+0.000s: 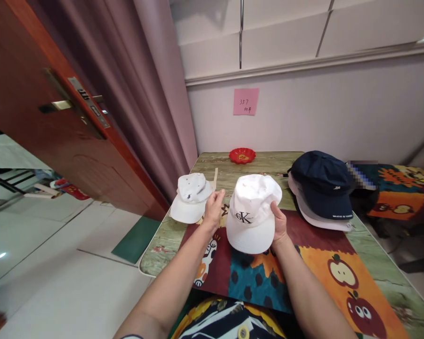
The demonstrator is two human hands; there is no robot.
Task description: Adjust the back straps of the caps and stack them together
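Note:
My right hand (pixel 280 222) grips the right side of a white cap (pixel 253 197) with black "CK" lettering, its thumb on the crown and its other fingers hidden behind. The cap faces me, brim down, above the patterned mat. To the left of it, my left hand (pixel 215 208) is apart from this cap, its fingers loosely curled, with nothing visible in them. Just beyond that hand, an off-white cap (pixel 192 193) with a small dark logo rests on the table, its strap sticking up.
A navy cap (pixel 323 181) lies stacked over paler caps (pixel 305 209) on the right. At the back of the wooden-patterned table (pixel 212 162) stands a red scalloped dish (pixel 242 156). A pink note (pixel 246 101) is on the wall. An open door (pixel 102 155) stands left.

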